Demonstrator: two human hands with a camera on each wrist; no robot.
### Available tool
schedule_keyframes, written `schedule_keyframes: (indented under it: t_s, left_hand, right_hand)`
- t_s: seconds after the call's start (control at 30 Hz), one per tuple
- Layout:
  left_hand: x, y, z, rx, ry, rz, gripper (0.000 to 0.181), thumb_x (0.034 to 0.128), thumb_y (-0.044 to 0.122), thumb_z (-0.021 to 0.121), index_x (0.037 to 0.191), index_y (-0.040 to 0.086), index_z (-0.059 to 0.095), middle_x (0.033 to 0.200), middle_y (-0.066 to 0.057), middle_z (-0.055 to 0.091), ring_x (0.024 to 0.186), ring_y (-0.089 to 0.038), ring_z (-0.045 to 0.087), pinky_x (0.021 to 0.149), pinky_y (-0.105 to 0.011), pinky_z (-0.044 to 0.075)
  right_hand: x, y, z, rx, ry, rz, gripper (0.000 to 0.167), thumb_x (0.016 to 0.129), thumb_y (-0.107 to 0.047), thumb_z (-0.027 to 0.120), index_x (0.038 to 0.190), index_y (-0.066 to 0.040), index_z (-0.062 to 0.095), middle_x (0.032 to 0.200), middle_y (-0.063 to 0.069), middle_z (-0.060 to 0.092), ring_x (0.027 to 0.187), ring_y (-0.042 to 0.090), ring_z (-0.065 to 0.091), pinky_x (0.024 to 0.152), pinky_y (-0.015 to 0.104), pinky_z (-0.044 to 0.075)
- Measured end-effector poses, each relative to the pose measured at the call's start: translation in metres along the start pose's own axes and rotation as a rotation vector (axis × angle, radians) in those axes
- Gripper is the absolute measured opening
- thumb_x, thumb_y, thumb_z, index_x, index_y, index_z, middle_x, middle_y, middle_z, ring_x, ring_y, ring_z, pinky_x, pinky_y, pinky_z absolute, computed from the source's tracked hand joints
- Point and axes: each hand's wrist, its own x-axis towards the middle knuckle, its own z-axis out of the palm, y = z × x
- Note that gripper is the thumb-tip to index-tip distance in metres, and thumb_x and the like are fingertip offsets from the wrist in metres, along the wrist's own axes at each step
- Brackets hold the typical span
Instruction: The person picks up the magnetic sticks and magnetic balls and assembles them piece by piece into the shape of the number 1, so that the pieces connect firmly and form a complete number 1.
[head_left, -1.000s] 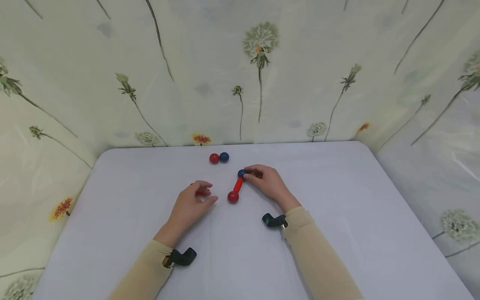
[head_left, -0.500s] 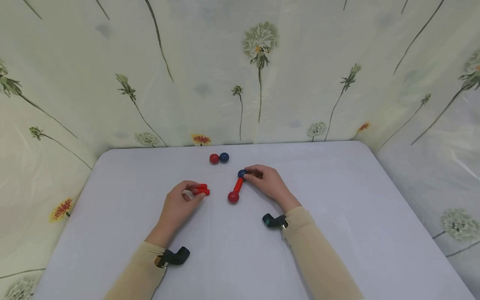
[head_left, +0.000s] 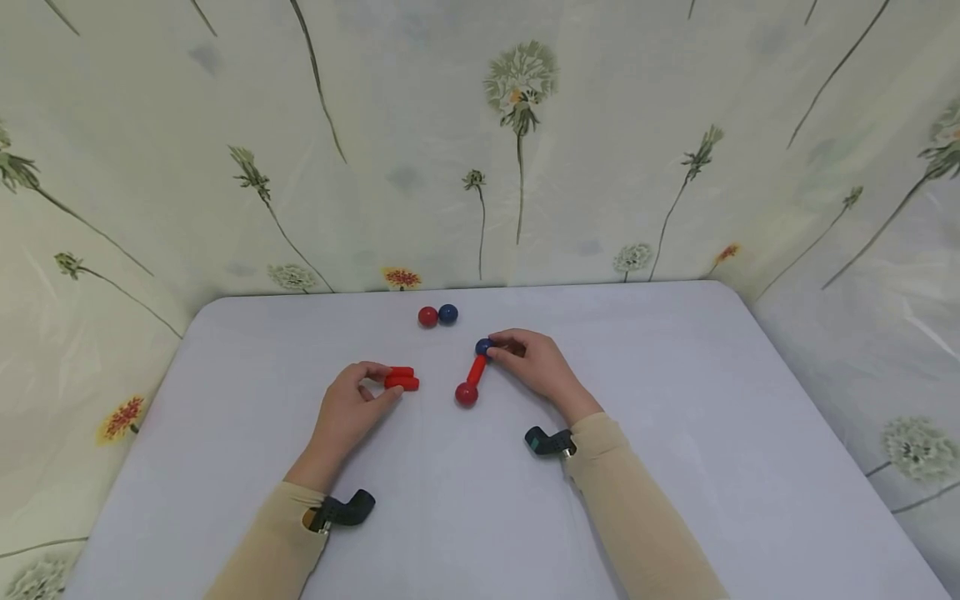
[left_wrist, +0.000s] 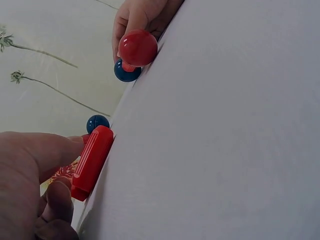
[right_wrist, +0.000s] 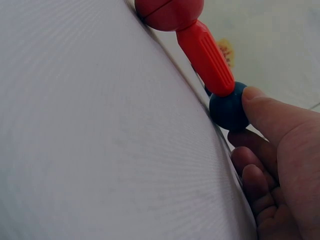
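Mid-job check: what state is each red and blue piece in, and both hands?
Left hand: pinching two rods.
Right hand: pinching a ball.
Two loose red rods: side by side, no balls attached.
Joined red rod: ball on each end.
Joined red ball: on its near end.
Joined blue ball: on its far end.
Loose red ball, loose blue ball: side by side, unattached.

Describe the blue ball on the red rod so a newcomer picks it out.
On the pale table, find the right hand. It pinches the blue ball at the far end of a red rod, with a red ball at the near end. Unlike the other blue ball, farther back beside a loose red ball, this one is on a rod and held.
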Motion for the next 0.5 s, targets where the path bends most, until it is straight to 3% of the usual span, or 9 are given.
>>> schedule_keyframes:
  t_s: [0.5]
  left_hand:
    - [0.0004,0.0005,0.0012,0.032,-0.016,-0.015,0.030,0.0859,0.028,0.078,0.112,0.016,0.068,0.106,-0.001,0.063,0.065,-0.019,0.052,0.057,-0.032,0.044]
  right_hand:
    - [0.0005,0.0016,0.0006,0.001,0.004,-0.011,0.037,0.089,-0.052,0.068,0.119,-0.029,0.070,0.103,-0.014,0.067,0.089,0.011,0.060,0.080,0.033,0.051]
